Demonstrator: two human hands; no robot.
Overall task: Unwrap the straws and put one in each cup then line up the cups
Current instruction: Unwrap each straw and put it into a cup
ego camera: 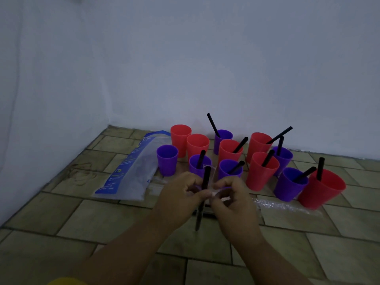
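Note:
Several red and purple plastic cups stand clustered on the tiled floor near the wall. Most hold a black straw, as the near red cup [322,188] does. A purple cup [167,159] and two red cups [180,138] [197,146] at the left hold none. In front of the cluster my left hand [181,194] and my right hand [230,197] both pinch the clear wrapper around a black straw [205,177] held upright between them. The straw's top pokes out above my fingers and its lower end shows below them.
A clear and blue straw packet [131,167] lies on the floor left of the cups. Crumpled clear wrappers [283,205] lie to the right of my hands. The pale wall meets the floor just behind the cups and along the left side.

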